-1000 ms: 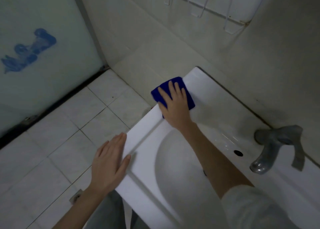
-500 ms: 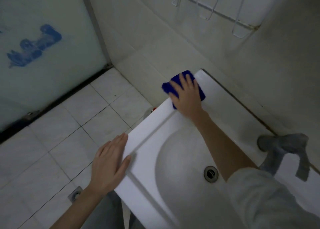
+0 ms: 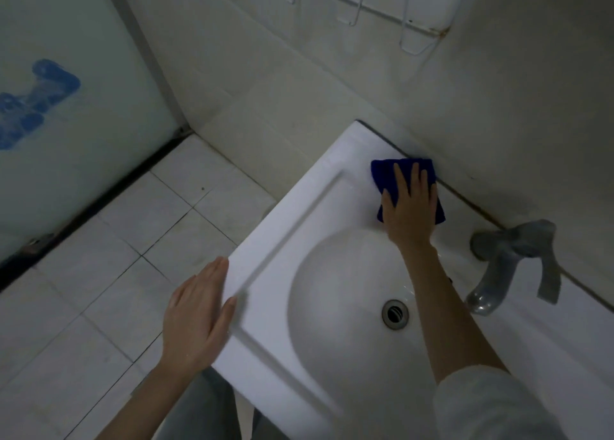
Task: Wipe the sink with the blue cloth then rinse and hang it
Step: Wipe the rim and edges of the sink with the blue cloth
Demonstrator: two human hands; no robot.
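**Wiping: blue cloth on back ledge of sink**

Left of the sink: pale tiled floor, dark grout lines.
Behind the sink: cream tiled wall, dark seam along the joint with the back ledge.
Far left of the sink, beyond the floor: frosted glass panel with a blue smear.
Sink itself white and rectangular, raised rim round an oval bowl, wet glints toward the bowl's back.
High above the sink's back edge: white wire rack fixed to the wall.
On the sink's back ledge, right of the bowl: grey faucet, spout angled down over the bowl, somewhat blurred.
Across the bowl from the sink's near right: bare forearm, pale sleeve behind it.
Right hand laid flat on the blue cloth, fingers straight and slightly spread, palm pressing down, nothing curled round it.
Left hand flat against the sink's near-left corner, fingers straight and together along the outer edge, thumb on the rim top, holding nothing.
Blue cloth folded, on the sink's back ledge left of the faucet, far edge touching the wall seam, partly under the right hand.
At the bottom of the sink's bowl: round metal drain, dark slots.
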